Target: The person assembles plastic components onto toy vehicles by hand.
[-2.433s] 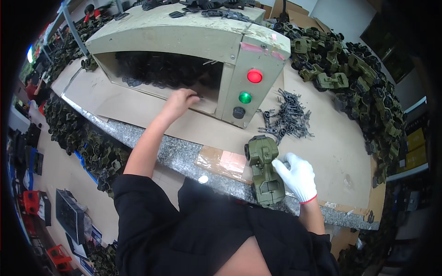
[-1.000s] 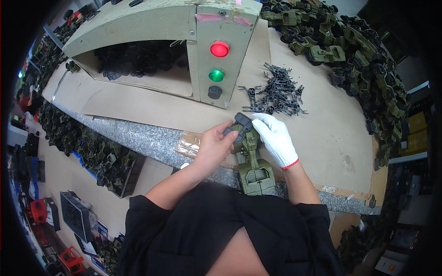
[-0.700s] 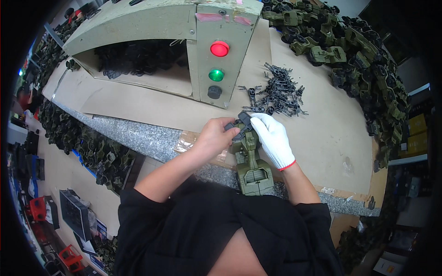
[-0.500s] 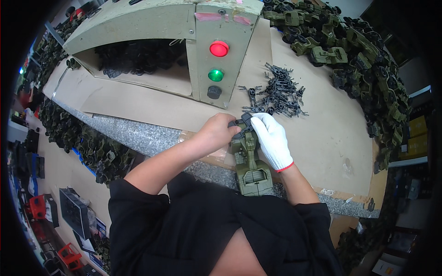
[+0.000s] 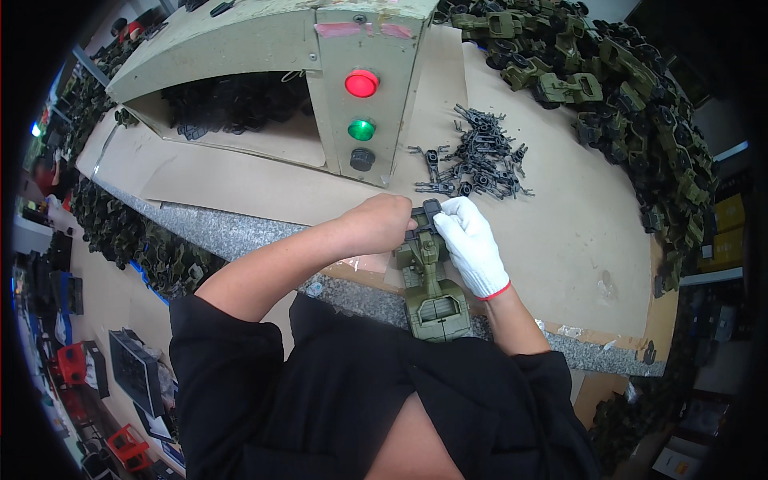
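An olive green plastic toy vehicle body [image 5: 432,292] stands on end at the near edge of the bench. My right hand [image 5: 472,244], in a white glove, grips its upper part. My bare left hand [image 5: 376,224] pinches a small black plastic part [image 5: 428,214] and holds it against the top of the green body. Both hands meet over that top end.
A heap of black plastic parts [image 5: 480,160] lies just beyond my hands. A green machine housing [image 5: 352,88] with red and green lights stands behind. Olive toy bodies [image 5: 632,88] pile along the right. The bench [image 5: 576,240] is covered in brown cardboard.
My left hand came back from the machine opening with a black part and joined my right hand. The green body was lifted upright and the part pressed onto its top.
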### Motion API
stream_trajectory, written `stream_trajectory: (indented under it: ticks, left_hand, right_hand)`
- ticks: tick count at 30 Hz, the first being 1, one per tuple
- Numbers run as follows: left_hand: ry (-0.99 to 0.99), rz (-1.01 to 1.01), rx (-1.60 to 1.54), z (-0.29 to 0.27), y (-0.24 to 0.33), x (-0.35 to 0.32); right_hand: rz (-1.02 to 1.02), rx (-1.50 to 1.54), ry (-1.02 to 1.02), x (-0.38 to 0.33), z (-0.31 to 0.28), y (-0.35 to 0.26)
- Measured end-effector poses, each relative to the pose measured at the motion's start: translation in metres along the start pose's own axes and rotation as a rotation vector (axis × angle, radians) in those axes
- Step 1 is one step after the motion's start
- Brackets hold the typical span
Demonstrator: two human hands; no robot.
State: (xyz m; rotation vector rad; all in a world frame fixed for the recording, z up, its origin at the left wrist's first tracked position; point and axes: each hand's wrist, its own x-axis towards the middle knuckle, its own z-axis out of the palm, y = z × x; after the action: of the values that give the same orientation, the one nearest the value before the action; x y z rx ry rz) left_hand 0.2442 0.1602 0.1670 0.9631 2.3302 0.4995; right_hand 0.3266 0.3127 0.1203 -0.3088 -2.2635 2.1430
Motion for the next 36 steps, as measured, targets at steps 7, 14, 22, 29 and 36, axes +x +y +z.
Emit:
stream_trajectory:
  ticks: [7, 14, 22, 29, 36]
  left_hand:
    - [0.046, 0.057, 0.06, 0.005, 0.001, -0.006]
    - [0.463, -0.045, 0.109, 0.056, 0.027, -0.032]
    - [0.056, 0.594, 0.01, 0.019, 0.015, 0.015]
    - [0.162, 0.6, 0.066, 0.019, 0.021, -0.017]
    - [0.311, 0.36, -0.161, 0.046, -0.025, -0.064]
  right_hand:
    - [-0.04, 0.048, 0.027, 0.001, -0.001, 0.009]
    - [0.004, -0.15, 0.038, -0.001, -0.005, -0.009]
    - [-0.122, -0.96, 0.409, 0.065, -0.144, 0.002]
    - [-0.01, -1.41, -0.131, 0.075, -0.144, -0.022]
    - [0.159, -1.248, 0.017, 0.039, -0.16, -0.014]
